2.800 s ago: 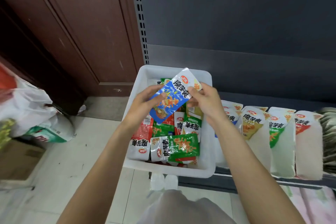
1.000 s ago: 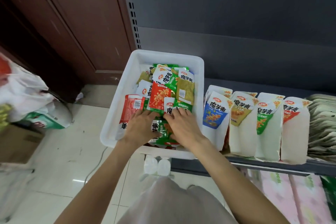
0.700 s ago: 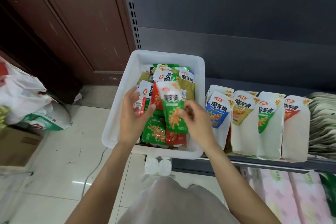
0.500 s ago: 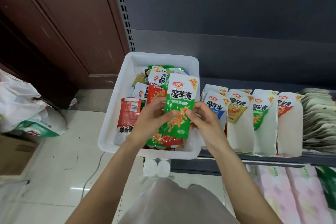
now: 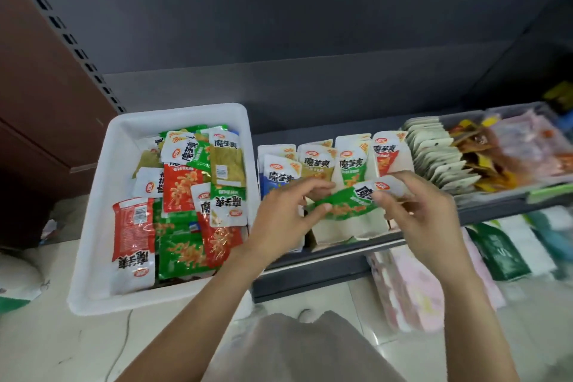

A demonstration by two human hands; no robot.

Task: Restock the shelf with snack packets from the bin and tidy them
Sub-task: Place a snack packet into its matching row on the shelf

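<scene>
Packet in both hands now — the green packet [image 5: 347, 203] that half a second ago I held upright over the bin has swung right and lies sideways in front of the shelf rows. My left hand [image 5: 285, 217] pinches its green lower end, my right hand [image 5: 415, 211] pinches the white top end, so both hands are clamped on the one packet, with its length between them.

Only the head view to go by, and it has swung with me: the white bin [image 5: 93, 226] sits off to the left of my left hand, holding a loose jumble of red, green and olive packets. Directly beyond my fingers stand the shelf's rows — blue row [image 5: 276, 177] behind my left hand, olive row [image 5: 316, 161] next, then the green row [image 5: 352, 164] just above the packet, and the red row [image 5: 387, 158] behind my right hand.

So the pick is done and the carry nearly so. By colour, I judge this one belongs in the green row; it needs turning upright first, since it lies crosswise to the standing packs. Plenty left in the bin — restocking is far from finished.
</scene>
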